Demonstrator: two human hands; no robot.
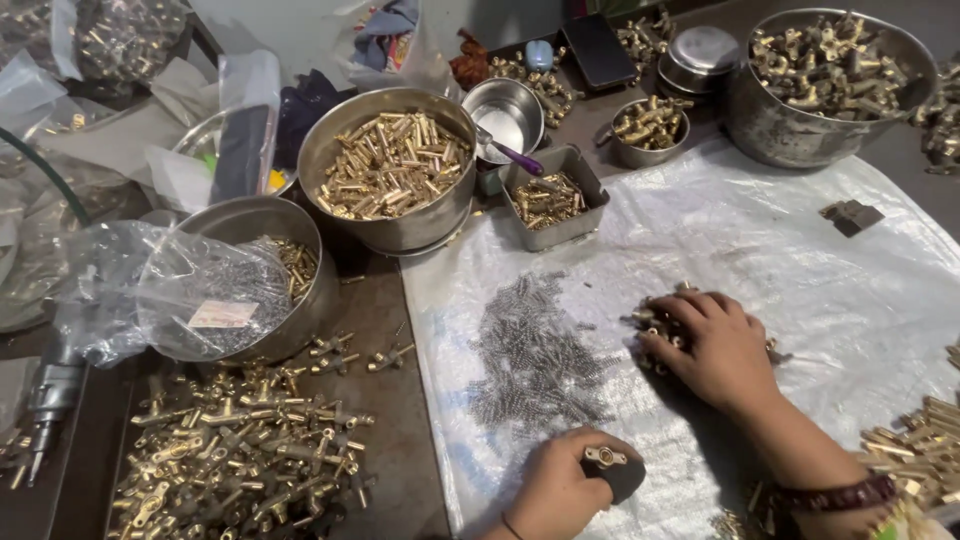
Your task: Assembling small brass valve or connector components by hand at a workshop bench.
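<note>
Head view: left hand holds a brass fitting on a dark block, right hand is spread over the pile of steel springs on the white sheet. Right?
Not quite. In the head view the right hand rests on a small heap of brass parts, not on the springs, which lie apart to its left. The left hand does hold a brass fitting on a dark block, over the white sheet.

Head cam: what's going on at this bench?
A person is handling small brass fittings over a white plastic sheet. The left hand grips a black round holder with a brass piece seated on top. The right hand rests on a small cluster of brass parts. A pile of small grey metal springs lies between them, with steel bowls of brass parts behind.
</note>
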